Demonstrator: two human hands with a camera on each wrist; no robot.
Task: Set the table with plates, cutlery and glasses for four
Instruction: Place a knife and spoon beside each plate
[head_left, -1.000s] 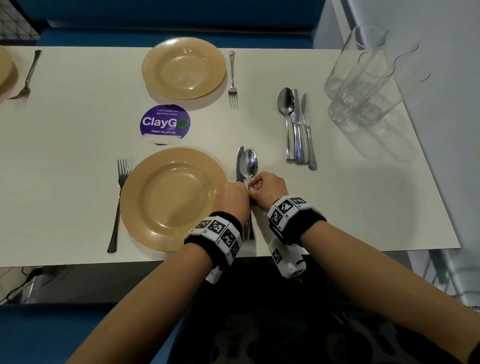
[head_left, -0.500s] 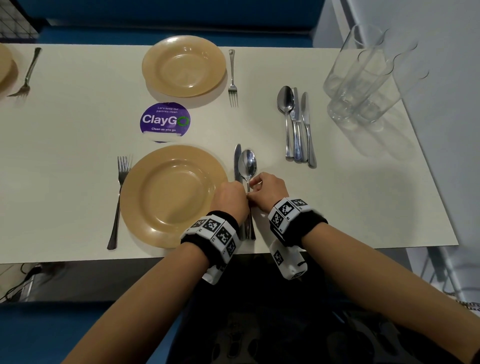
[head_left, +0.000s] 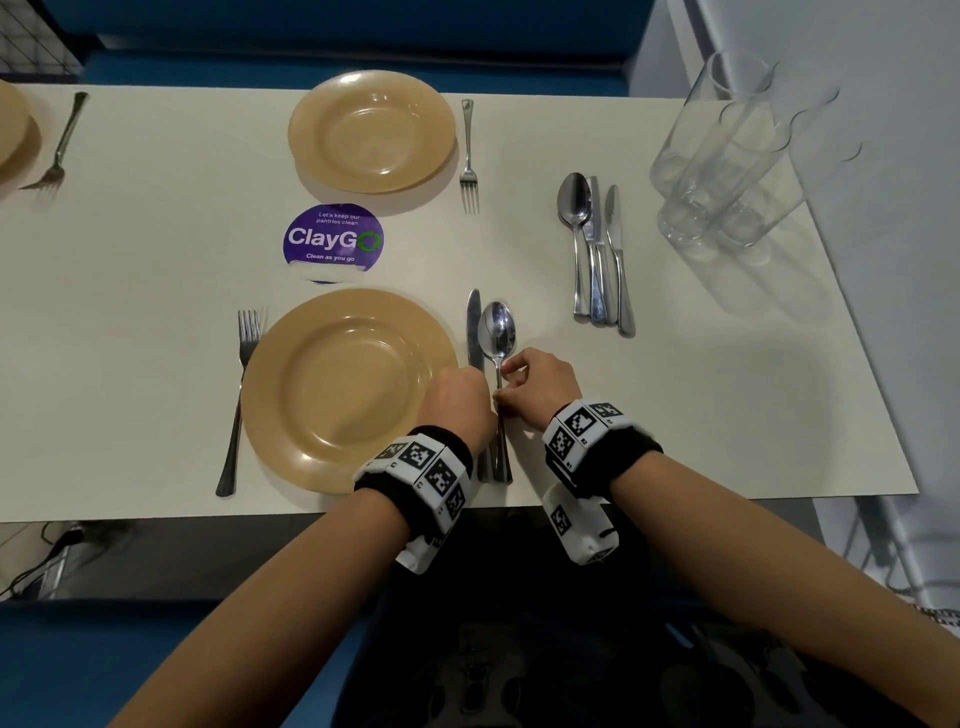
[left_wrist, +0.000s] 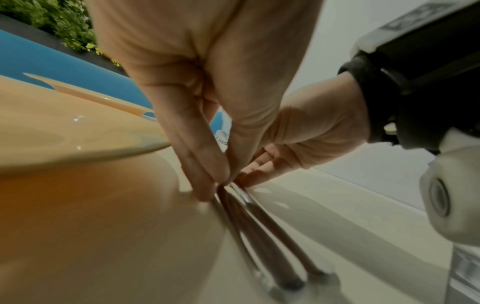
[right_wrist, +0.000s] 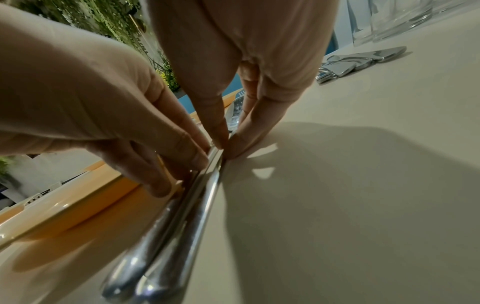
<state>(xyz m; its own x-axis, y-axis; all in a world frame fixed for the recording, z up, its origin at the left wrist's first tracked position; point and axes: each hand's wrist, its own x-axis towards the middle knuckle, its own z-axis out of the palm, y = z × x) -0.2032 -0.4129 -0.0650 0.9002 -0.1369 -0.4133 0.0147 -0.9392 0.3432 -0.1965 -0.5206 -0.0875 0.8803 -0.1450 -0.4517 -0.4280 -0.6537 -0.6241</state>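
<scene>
A knife (head_left: 474, 327) and a spoon (head_left: 497, 330) lie side by side just right of the near tan plate (head_left: 343, 389), handles toward the table's front edge. My left hand (head_left: 462, 400) pinches the knife handle (left_wrist: 233, 222) from the plate side. My right hand (head_left: 535, 382) pinches the spoon handle (right_wrist: 207, 197) between thumb and forefinger, and the two hands touch. A fork (head_left: 244, 364) lies left of the plate. The middle of both handles is hidden under my hands.
A second plate (head_left: 371, 130) with a fork (head_left: 468, 156) sits at the far side, and a third plate's edge (head_left: 13, 135) and fork (head_left: 54, 145) at far left. Spare cutlery (head_left: 597, 249) and several glasses (head_left: 727, 156) stand at the right. A purple sticker (head_left: 333, 239) lies between the plates.
Both hands stay on the knife and spoon handles, with only small shifts of the fingers. The cutlery has barely moved.
</scene>
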